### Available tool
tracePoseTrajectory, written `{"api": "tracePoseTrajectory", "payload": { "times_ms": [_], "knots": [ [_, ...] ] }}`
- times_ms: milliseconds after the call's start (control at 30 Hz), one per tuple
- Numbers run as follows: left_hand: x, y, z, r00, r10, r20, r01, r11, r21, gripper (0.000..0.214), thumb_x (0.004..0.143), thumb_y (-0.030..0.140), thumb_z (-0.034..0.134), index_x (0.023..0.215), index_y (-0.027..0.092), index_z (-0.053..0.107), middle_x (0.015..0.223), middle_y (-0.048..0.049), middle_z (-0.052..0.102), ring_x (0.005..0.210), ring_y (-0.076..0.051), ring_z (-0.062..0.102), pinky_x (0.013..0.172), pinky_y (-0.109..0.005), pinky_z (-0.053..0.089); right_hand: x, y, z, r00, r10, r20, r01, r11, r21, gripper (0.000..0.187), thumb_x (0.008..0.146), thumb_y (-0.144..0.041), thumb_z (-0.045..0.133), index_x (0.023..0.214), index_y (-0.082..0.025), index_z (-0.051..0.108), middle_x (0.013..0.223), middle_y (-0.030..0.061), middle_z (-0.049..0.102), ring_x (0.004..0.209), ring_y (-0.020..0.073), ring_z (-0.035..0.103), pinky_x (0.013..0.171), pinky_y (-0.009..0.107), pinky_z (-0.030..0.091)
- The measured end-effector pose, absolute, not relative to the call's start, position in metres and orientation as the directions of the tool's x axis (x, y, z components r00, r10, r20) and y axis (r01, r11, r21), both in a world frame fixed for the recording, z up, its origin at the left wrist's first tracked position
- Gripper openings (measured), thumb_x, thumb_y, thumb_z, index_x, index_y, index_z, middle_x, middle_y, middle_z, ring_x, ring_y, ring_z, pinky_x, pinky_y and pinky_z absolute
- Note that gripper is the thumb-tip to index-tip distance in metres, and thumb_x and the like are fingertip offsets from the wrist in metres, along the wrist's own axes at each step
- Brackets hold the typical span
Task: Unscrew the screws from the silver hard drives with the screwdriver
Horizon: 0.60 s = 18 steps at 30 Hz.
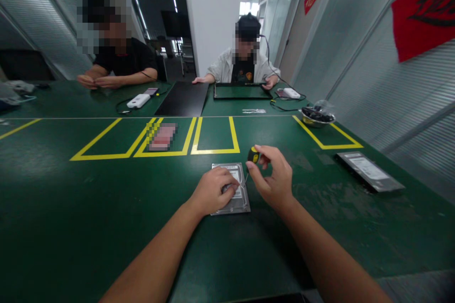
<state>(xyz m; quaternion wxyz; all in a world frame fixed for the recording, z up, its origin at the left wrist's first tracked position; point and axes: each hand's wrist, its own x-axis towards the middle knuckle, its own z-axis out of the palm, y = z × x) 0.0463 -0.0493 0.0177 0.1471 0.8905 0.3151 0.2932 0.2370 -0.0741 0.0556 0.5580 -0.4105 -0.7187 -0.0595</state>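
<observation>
A silver hard drive (235,199) lies flat on the green table (71,208) in front of me. My left hand (212,190) rests on top of it, fingers curled down and pressing on its label side. My right hand (273,177) is closed round a small screwdriver with a yellow and black handle (253,154); its thin shaft slants down to the drive's right edge beside my left fingers.
A second hard drive (369,171) lies at the right. A metal bowl (315,117) of dark parts stands behind it. Yellow tape boxes (213,150) mark the table's middle. Two people sit across the table with a laptop (241,91), a black panel (183,98) and white devices (138,101).
</observation>
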Motion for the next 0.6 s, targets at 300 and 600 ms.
{"api": "tracePoseTrajectory", "payload": {
  "times_ms": [300,600],
  "knots": [
    [0.0469,-0.0485,0.0169,0.632,0.645,0.431,0.475,-0.761,0.442,0.013,0.083,0.017,0.059,0.087,0.019,0.071,0.085,-0.0029,0.066,0.084,-0.019,0.059,0.080,-0.033,0.044,0.2374,-0.0726,0.0543,-0.049,0.515,0.856,0.638,0.675,-0.370,0.041,0.084,-0.013,0.059,0.123,-0.023,0.053,0.104,0.0055,0.065,0.076,0.0136,0.055,0.069,0.031,0.049],
    [0.0468,-0.0492,0.0183,0.636,0.640,0.431,0.469,-0.764,0.443,0.013,0.085,0.019,0.058,0.087,0.019,0.070,0.085,-0.0037,0.067,0.084,-0.020,0.059,0.080,-0.034,0.044,0.2380,-0.0755,0.0567,-0.063,0.534,0.843,0.633,0.675,-0.380,0.041,0.087,-0.013,0.052,0.127,-0.023,0.052,0.115,0.0071,0.064,0.086,0.0157,0.059,0.069,0.032,0.050]
  ]
}}
